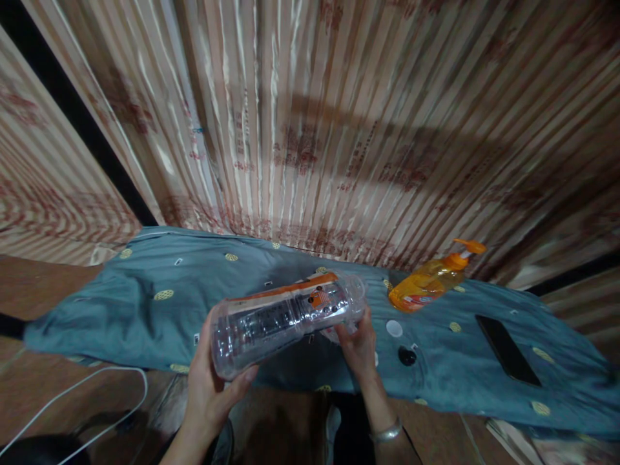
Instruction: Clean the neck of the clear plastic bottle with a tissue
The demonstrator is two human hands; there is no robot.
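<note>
Clear plastic bottle with orange label strip (285,320): I've got it lying sideways in the air over the near edge of the tabletop, about mid-length. My left hand (208,381) has its grip clamped round the base end, thumb on top. My right hand (358,345) has its grip closed on the neck end from below.

Teal cloth with yellow dots (145,316) covers the tabletop. Just right of my right hand: small white round cap (394,329), small black cap (407,356), apart. Orange pump soap bottle (429,281) lies tilted near the far edge. Black flat phone (507,350) toward the right end. White cable (97,394) on the floor, left. Striped pink curtain (310,129) behind.
</note>
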